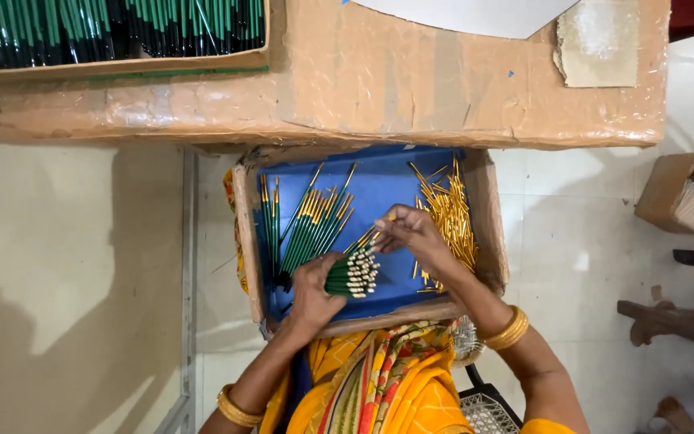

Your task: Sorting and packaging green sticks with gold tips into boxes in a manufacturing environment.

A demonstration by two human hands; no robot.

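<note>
- A long cardboard-covered worktop spans the top of your view, with a tray of green handles at its left end.
- Below it, a blue-lined cardboard box sits on your lap.
- Loose green brushes lie at the box's left; gold ferrules are heaped at its right.
- Your left hand is closed around a bundle of green brushes, over the box's middle.
- Your right hand pinches a single piece at the bundle's tips.
</note>
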